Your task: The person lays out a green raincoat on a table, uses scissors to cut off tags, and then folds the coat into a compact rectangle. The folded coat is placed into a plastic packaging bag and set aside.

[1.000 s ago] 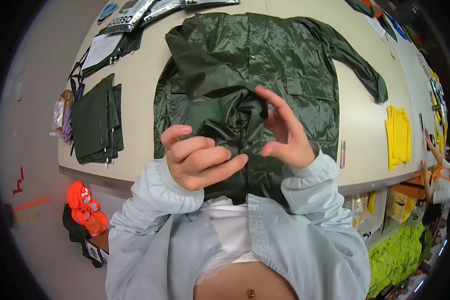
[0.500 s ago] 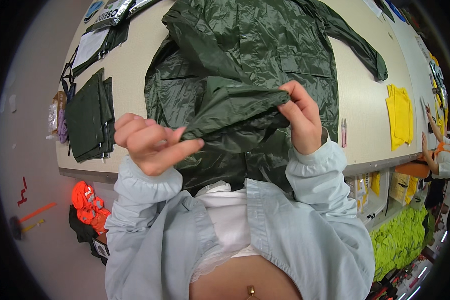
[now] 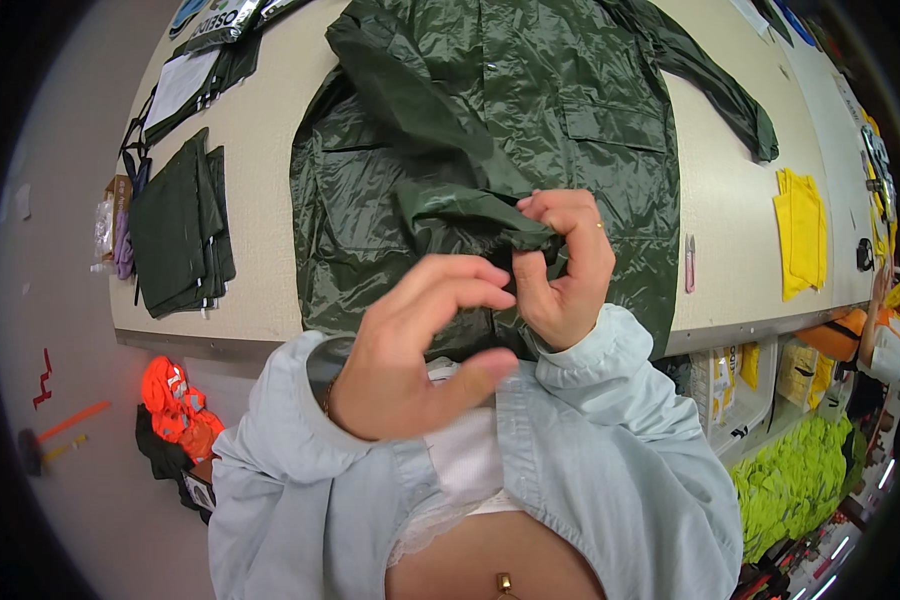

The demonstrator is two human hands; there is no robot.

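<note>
A shiny dark green rain jacket (image 3: 610,210) lies spread out on the table before me. One of its sleeves (image 3: 450,150) is folded across the front toward me. My right hand (image 3: 570,265) pinches the end of this sleeve between thumb and fingers. Close beside it, my left hand (image 3: 420,345) is apart from the cloth, its thumb and fingers spread and slightly blurred. The other sleeve (image 3: 720,85) stretches out to the far right.
Folded dark green pieces (image 3: 175,230) are stacked on the left of the table (image 3: 260,250). Pink-handled snips (image 3: 689,265) and folded yellow cloth (image 3: 800,230) lie at right. Orange garments (image 3: 178,405) sit below left, a lime-yellow heap (image 3: 795,485) below right. Another person's arm (image 3: 878,310) shows far right.
My left hand has let go of the sleeve end and swung right and toward me. My right hand has moved slightly left and nearer, still pinching the sleeve, which is less stretched.
</note>
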